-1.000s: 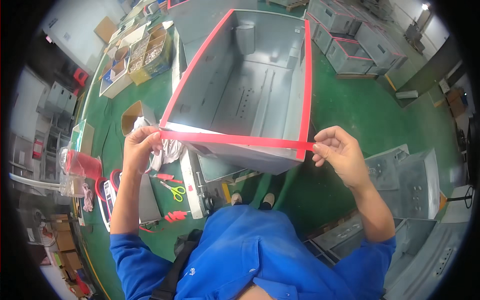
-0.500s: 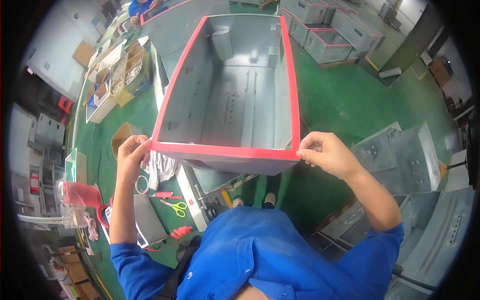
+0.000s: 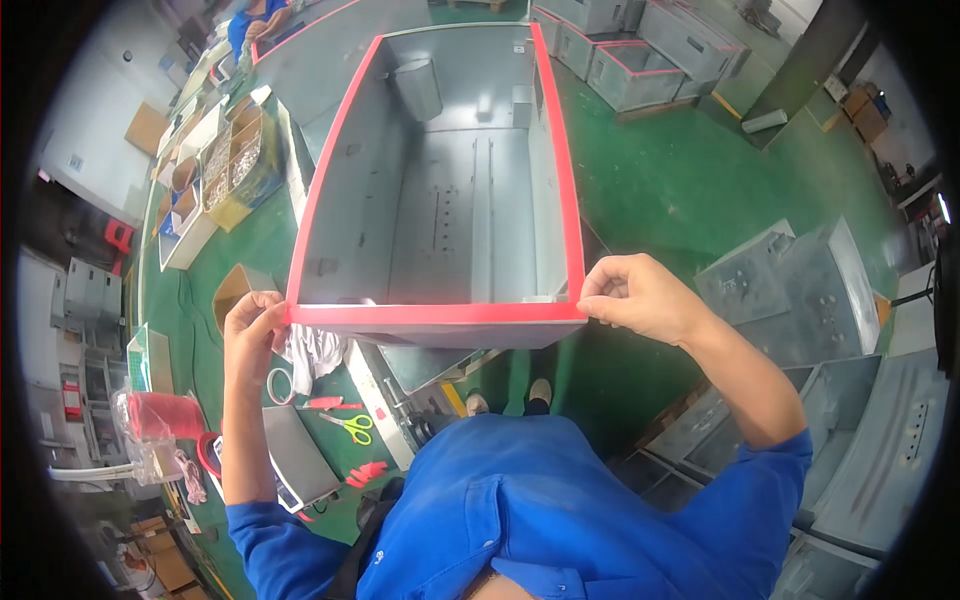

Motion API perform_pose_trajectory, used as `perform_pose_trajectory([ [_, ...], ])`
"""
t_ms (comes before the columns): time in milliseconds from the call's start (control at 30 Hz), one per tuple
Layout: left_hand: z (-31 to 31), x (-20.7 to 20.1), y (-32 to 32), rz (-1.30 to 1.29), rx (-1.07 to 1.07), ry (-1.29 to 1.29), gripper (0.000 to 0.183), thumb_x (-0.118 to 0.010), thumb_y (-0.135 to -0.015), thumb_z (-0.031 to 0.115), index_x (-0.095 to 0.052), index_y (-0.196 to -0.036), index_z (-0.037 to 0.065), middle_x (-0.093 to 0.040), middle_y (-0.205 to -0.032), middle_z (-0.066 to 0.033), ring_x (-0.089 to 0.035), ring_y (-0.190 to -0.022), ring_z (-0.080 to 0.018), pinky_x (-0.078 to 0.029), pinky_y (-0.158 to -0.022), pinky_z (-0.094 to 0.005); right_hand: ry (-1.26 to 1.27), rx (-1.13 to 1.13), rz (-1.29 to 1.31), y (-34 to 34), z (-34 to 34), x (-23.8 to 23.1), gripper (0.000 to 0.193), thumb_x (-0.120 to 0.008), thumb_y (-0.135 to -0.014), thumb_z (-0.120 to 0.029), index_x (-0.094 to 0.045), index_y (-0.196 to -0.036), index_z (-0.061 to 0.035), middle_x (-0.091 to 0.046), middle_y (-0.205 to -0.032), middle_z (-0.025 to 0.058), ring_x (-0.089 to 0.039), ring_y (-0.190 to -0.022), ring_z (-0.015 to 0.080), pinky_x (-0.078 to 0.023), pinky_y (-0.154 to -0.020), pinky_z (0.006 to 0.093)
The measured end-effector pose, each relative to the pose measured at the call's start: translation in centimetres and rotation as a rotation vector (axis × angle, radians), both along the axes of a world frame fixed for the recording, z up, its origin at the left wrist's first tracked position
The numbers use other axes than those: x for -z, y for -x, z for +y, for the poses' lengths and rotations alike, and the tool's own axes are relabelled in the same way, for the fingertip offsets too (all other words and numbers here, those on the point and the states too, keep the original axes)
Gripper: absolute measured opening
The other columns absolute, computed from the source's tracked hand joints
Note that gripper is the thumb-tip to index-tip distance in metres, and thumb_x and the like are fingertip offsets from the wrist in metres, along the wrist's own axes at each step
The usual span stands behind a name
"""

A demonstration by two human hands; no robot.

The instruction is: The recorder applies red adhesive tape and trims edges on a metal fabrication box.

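A large grey metal cabinet shell [image 3: 420, 210], open at the top, stands in front of me. Bright red tape [image 3: 318, 180] runs along its left, right and near rims. At the near left corner my left hand [image 3: 253, 328] is closed, thumb and fingertips pinching the end of the red tape strip [image 3: 440, 314] that lies along the near rim. My right hand [image 3: 637, 298] pinches at the strip's other end by the near right corner, its fingers curled. The exact grip of the fingertips is partly hidden. Inside the shell, a pale cylinder-like part [image 3: 418, 90] sits against the far left.
Left of the shell are yellow-green scissors [image 3: 352, 428], a white cloth [image 3: 314, 358], red scraps [image 3: 366, 474] and a divided bin of small parts [image 3: 235, 165]. Grey metal panels [image 3: 800, 290] lie at right; more taped cabinets [image 3: 635, 75] stand far right. Another person [image 3: 255, 25] works far left.
The view has shifted slightly, so the shell appears a little further left. Both hands stay at the near corners, the strip lying between them.
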State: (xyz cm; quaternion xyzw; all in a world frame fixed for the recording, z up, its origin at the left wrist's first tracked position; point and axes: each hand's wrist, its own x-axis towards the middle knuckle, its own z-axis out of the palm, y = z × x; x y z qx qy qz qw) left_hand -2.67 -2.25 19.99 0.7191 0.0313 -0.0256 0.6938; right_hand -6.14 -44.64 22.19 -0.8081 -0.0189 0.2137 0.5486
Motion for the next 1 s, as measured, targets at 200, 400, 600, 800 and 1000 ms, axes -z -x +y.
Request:
perform_pose_trajectory([
  [200,0.05,0.22,-0.15,-0.001,-0.007,0.005,0.010,-0.058,-0.079,0.002,-0.052,-0.070,0.003,-0.053,-0.074,-0.0039,-0.043,-0.048,-0.0059,-0.031,-0.041,-0.0175,-0.025,-0.027,-0.001,-0.26,-0.16,0.18,0.009,-0.062,-0.076,-0.009,-0.057,-0.078,-0.0011,-0.058,-0.072,0.0029,-0.053,-0.063,0.0078,-0.044,-0.055,0.0209],
  [400,0.14,0.31,-0.15,-0.006,0.000,0.019,0.010,-0.059,-0.078,0.003,-0.052,-0.070,0.004,-0.054,-0.076,-0.0042,-0.044,-0.049,-0.0058,-0.031,-0.042,-0.0171,-0.025,-0.026,-0.009,-0.27,-0.25,0.31,0.009,-0.063,-0.076,-0.008,-0.058,-0.077,-0.0010,-0.058,-0.072,0.0032,-0.054,-0.064,0.0083,-0.044,-0.057,0.0212],
  [600,0.18,0.33,-0.19,0.002,-0.003,0.018,0.011,-0.060,-0.078,0.004,-0.053,-0.070,0.004,-0.055,-0.076,-0.0046,-0.045,-0.050,-0.0060,-0.031,-0.041,-0.0169,0.003,-0.032,-0.021,-0.30,-0.20,0.20,0.009,-0.063,-0.075,-0.008,-0.058,-0.077,-0.0007,-0.059,-0.071,0.0035,-0.054,-0.063,0.0085,-0.045,-0.058,0.0211],
  [800,0.19,0.55,-0.22,0.005,-0.032,0.015,0.011,-0.061,-0.078,0.004,-0.053,-0.070,0.004,-0.055,-0.077,-0.0048,-0.044,-0.049,-0.0055,-0.030,-0.041,-0.0170,0.029,-0.020,-0.033,-0.25,-0.23,0.23,0.015,-0.061,-0.072,-0.014,-0.062,-0.076,0.0004,-0.062,-0.071,0.0073,-0.057,-0.067,0.0135,-0.046,-0.064,0.0271],
  [1000,0.26,0.69,-0.25,0.000,-0.029,0.030,0.011,-0.061,-0.078,0.004,-0.053,-0.070,0.005,-0.055,-0.077,-0.0044,-0.042,-0.048,-0.0051,-0.029,-0.041,-0.0164,0.045,-0.030,-0.085,-0.06,-0.10,0.38,0.009,-0.063,-0.075,-0.008,-0.058,-0.076,-0.0010,-0.058,-0.070,0.0016,-0.054,-0.063,0.0067,-0.044,-0.058,0.0205],
])
